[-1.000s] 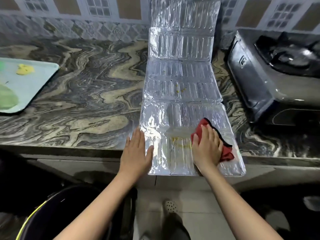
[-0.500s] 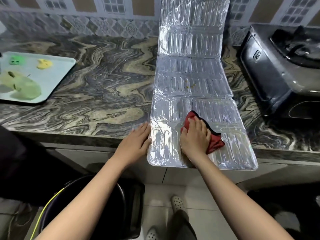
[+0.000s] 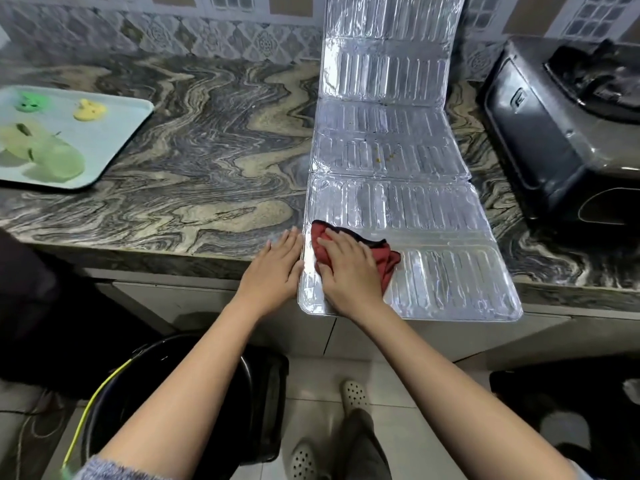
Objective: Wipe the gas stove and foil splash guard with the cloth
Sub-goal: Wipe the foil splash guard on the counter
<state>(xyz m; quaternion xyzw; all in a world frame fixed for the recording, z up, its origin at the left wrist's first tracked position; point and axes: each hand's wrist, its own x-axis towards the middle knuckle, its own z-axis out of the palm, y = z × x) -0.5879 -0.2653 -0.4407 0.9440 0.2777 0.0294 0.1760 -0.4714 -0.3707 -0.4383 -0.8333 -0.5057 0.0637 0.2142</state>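
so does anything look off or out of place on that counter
The foil splash guard is not standing by the stove. It lies unfolded across the counter, its near end overhanging the edge. Yellowish specks dot its middle panel. The right hand presses the cloth on it.

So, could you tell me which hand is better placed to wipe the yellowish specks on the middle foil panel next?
Right. The right hand already presses the red cloth on the foil splash guard; the left hand only steadies its edge.

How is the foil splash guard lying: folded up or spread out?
Spread out. The foil splash guard lies unfolded on the countertop, far panel leaning up the tiled wall, near edge overhanging.
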